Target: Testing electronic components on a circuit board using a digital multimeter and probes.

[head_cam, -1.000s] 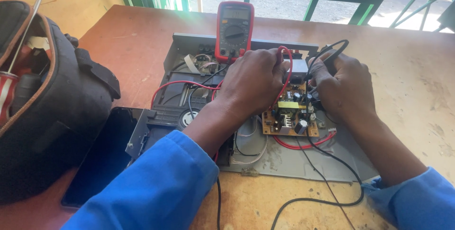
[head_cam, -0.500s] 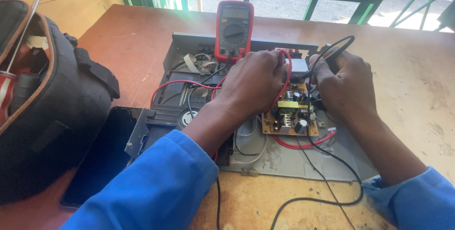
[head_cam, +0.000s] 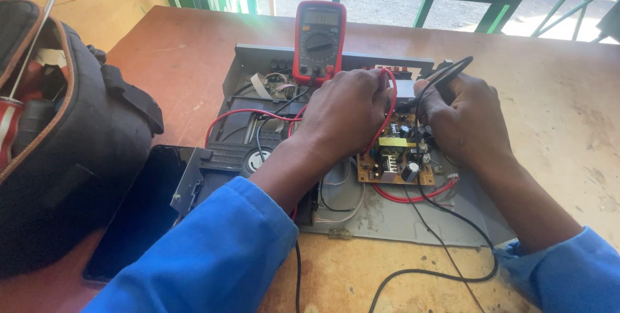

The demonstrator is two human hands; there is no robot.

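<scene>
Black fabric forms the zipped tool bag (head_cam: 71, 151) at nine o'clock on the brown wooden table (head_cam: 568, 113), its mouth open, and out of it stands a screwdriver with a red-and-white handle and a long metal shaft (head_cam: 19, 87); what else lies inside is too dark to tell. At the middle of the head view sits the opened grey metal chassis of an electronic device (head_cam: 400, 222), a shallow tray holding a dark disc-drive block (head_cam: 239, 155) on its nine o'clock side, loose grey and white wires, and a small brown circuit board with black and yellow parts (head_cam: 395, 158) toward three o'clock. At twelve o'clock a red handheld multimeter with a grey display and round black dial (head_cam: 319, 39) leans on the chassis's back wall. The left hand (head_cam: 345, 113) is curled over the board's upper edge with a red test lead (head_cam: 386, 113) looping round its fingers. The right hand (head_cam: 468, 116), just beside it at three o'clock, pinches a black test probe (head_cam: 445, 74) whose tip is hidden. A flat black panel (head_cam: 139, 213) lies at seven o'clock, touching the bag.
</scene>
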